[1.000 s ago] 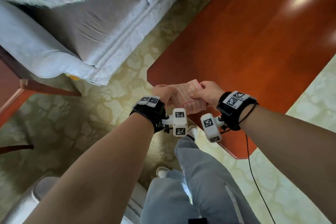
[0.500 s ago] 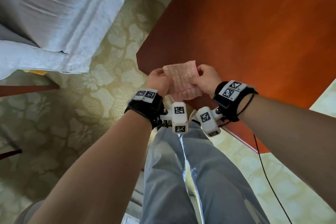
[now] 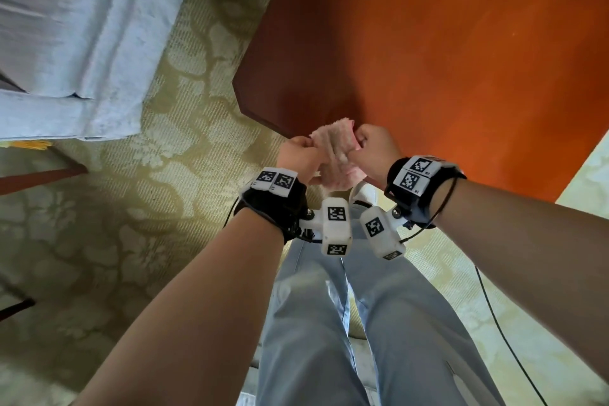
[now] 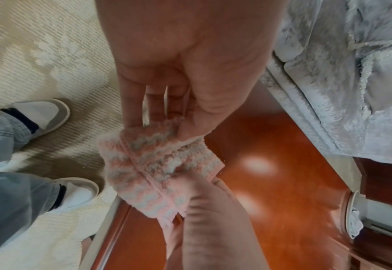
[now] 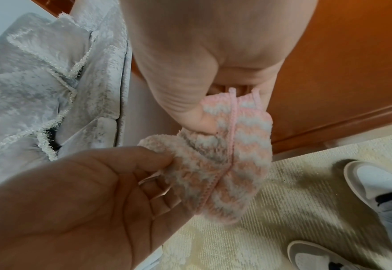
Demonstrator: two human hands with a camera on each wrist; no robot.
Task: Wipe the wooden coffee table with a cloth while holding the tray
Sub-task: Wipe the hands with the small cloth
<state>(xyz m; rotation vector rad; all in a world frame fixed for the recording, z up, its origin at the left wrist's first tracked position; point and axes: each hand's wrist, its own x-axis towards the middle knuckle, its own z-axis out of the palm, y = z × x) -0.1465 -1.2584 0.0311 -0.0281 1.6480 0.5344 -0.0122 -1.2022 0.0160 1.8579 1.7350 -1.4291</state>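
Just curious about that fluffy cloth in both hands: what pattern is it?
The cloth has pink and white zigzag stripes with a pink stitched edge, clearest in the right wrist view.

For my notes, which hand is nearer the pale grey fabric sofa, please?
Left. The left hand grips the pink cloth on the sofa side; the right hand, its far side.

Light: I'm seeing bright, even daylight.
Glare: two soft spots are shining on the coffee table (image 4: 282, 182).
Shadows: legs are darkening the carpet (image 5: 305, 182).
Blur: wrist-view edges are smearing and bending.
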